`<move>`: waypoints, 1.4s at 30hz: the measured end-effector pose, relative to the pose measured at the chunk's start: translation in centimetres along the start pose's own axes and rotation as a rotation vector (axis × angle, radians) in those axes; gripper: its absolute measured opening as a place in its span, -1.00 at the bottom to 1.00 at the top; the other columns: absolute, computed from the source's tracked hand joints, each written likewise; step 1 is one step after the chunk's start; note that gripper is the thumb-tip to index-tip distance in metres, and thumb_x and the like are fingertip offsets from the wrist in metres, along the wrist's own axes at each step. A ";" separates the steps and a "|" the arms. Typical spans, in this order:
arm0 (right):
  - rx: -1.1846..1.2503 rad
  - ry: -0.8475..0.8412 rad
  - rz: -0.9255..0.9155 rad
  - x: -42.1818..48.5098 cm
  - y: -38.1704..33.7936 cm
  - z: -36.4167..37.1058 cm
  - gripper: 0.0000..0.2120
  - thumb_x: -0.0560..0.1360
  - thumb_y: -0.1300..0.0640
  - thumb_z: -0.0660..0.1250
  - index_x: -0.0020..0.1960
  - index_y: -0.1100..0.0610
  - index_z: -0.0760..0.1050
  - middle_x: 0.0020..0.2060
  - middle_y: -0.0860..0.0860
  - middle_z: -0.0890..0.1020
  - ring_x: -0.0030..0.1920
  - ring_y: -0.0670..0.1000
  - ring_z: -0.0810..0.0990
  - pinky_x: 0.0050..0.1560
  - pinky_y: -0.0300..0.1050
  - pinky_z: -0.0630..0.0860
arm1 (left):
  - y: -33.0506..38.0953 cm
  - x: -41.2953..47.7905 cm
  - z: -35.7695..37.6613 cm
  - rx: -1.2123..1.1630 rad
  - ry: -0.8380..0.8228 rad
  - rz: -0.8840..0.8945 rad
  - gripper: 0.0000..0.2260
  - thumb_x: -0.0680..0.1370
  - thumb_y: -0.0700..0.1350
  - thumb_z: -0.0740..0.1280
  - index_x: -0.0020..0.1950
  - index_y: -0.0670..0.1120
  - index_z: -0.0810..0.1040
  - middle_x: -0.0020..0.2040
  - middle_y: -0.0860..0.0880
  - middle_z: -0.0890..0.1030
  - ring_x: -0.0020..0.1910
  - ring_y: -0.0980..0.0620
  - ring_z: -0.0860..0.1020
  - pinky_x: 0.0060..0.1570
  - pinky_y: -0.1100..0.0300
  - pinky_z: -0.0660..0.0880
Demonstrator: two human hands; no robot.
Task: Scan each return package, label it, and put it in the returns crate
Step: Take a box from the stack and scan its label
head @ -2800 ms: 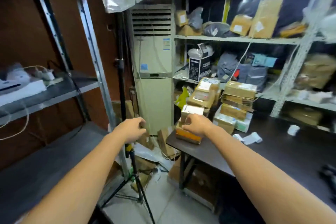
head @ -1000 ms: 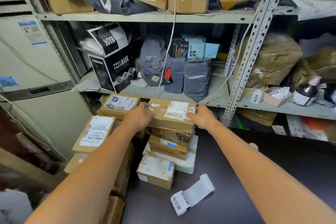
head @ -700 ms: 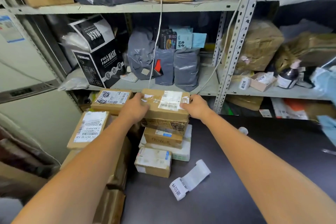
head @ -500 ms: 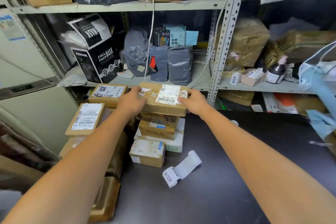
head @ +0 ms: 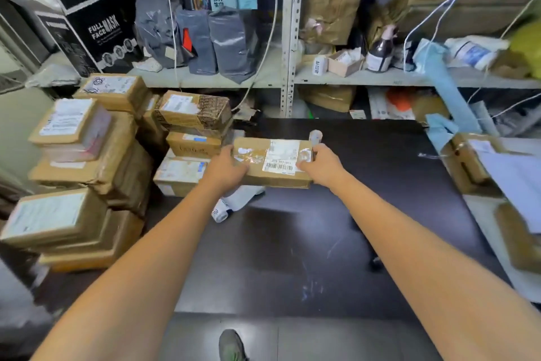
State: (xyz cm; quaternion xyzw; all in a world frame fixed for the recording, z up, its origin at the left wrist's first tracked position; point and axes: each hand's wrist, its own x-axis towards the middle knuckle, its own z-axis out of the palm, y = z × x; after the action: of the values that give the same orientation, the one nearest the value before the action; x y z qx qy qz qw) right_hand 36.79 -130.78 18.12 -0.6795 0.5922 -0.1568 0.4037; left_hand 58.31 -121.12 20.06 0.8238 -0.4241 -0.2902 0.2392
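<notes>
A flat brown cardboard package (head: 273,163) with a white barcode label on top hangs just above the dark table (head: 307,237). My left hand (head: 227,169) grips its left end and my right hand (head: 320,166) grips its right end. The stack of parcels (head: 191,123) it came from stands to its left at the table's back corner. A strip of white labels (head: 234,202) lies on the table, partly under the held package. No crate or scanner shows in this view.
More taped parcels are piled at the left (head: 79,173). Metal shelving (head: 289,38) behind the table holds grey mailer bags, a black mask box (head: 79,18) and wrapped bundles. Boxes and papers (head: 480,164) sit at the table's right edge. A small roll (head: 315,135) stands behind the package.
Both hands lifted the top package off the stack and carried it right and toward me over the table. The view tilted down and to the right.
</notes>
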 end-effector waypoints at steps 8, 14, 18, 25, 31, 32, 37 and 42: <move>-0.019 -0.045 0.156 -2.4 8.2 4.2 -0.63 0.44 0.06 0.44 0.16 0.12 0.42 0.08 0.01 0.59 0.09 0.07 0.57 -0.01 -0.05 0.52 | -5.1 -1.4 6.8 0.084 -0.143 -0.056 -0.42 0.48 0.00 0.36 0.44 -0.05 0.25 0.23 -0.12 0.56 0.17 -0.14 0.54 0.11 0.11 0.46; -0.074 -0.054 0.248 -2.2 11.8 7.1 -0.60 0.40 0.06 0.45 0.18 0.12 0.45 0.10 0.06 0.63 0.12 0.14 0.59 0.13 0.09 0.54 | -7.8 -0.8 10.0 0.099 -0.263 -0.031 -0.38 0.49 -0.05 0.34 0.49 0.06 0.15 0.14 -0.10 0.57 0.01 -0.12 0.54 -0.03 0.13 0.46; -0.160 -0.063 0.280 -1.6 12.4 8.0 -0.61 0.44 0.08 0.42 0.21 0.15 0.44 0.12 0.09 0.61 0.14 0.17 0.57 0.11 0.02 0.52 | -8.3 -0.1 11.2 0.144 -0.310 0.038 -0.41 0.49 -0.06 0.32 0.47 0.16 0.20 0.17 -0.09 0.55 0.00 -0.13 0.53 -0.02 0.14 0.47; -0.167 -0.087 0.290 -0.8 13.3 7.9 -0.74 0.43 0.08 0.42 0.08 0.11 0.49 -0.02 0.06 0.63 0.03 0.15 0.58 0.03 -0.03 0.53 | -8.7 1.3 11.8 0.202 -0.304 0.065 -0.39 0.43 -0.02 0.37 0.44 0.17 0.25 0.17 -0.01 0.56 0.00 -0.09 0.56 0.00 0.13 0.49; -0.330 0.255 0.343 -2.1 14.4 3.7 -0.60 0.53 0.05 0.34 0.31 0.20 0.44 0.16 0.19 0.58 0.15 0.25 0.55 0.09 0.07 0.53 | -8.9 1.2 12.3 0.192 -0.285 0.046 -0.37 0.42 -0.01 0.38 0.46 0.19 0.23 0.20 -0.03 0.54 0.06 -0.09 0.52 0.03 0.10 0.50; -0.377 0.332 0.369 -2.2 14.8 3.0 -0.63 0.53 0.07 0.34 0.28 0.21 0.46 0.17 0.22 0.55 0.17 0.27 0.51 0.11 0.09 0.52 | -9.0 1.3 12.3 0.199 -0.285 0.045 -0.37 0.43 -0.01 0.38 0.46 0.18 0.23 0.22 -0.03 0.54 0.08 -0.09 0.51 0.03 0.11 0.48; -0.397 0.473 0.629 -2.9 16.8 1.2 -0.47 0.50 0.08 0.38 0.36 0.29 0.29 0.32 0.27 0.37 0.34 0.29 0.31 0.25 0.19 0.36 | -9.1 1.6 12.4 0.192 -0.294 0.025 -0.36 0.40 0.01 0.40 0.43 0.20 0.23 0.25 0.00 0.53 0.14 -0.11 0.52 0.11 0.05 0.49; -0.283 0.314 0.751 -2.9 18.5 2.0 -0.45 0.54 0.18 0.31 0.43 0.31 0.19 0.36 0.29 0.39 0.36 0.32 0.36 0.30 0.19 0.33 | -9.3 1.5 12.7 0.192 -0.273 0.039 -0.37 0.43 -0.01 0.40 0.47 0.18 0.25 0.26 -0.02 0.52 0.15 -0.11 0.51 0.14 0.02 0.49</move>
State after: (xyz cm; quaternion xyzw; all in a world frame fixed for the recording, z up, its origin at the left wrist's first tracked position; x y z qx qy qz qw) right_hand 24.85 -126.83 4.09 -0.4335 0.8683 -0.0177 0.2406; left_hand 55.58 -119.36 4.64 0.7873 -0.4944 -0.3530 0.1054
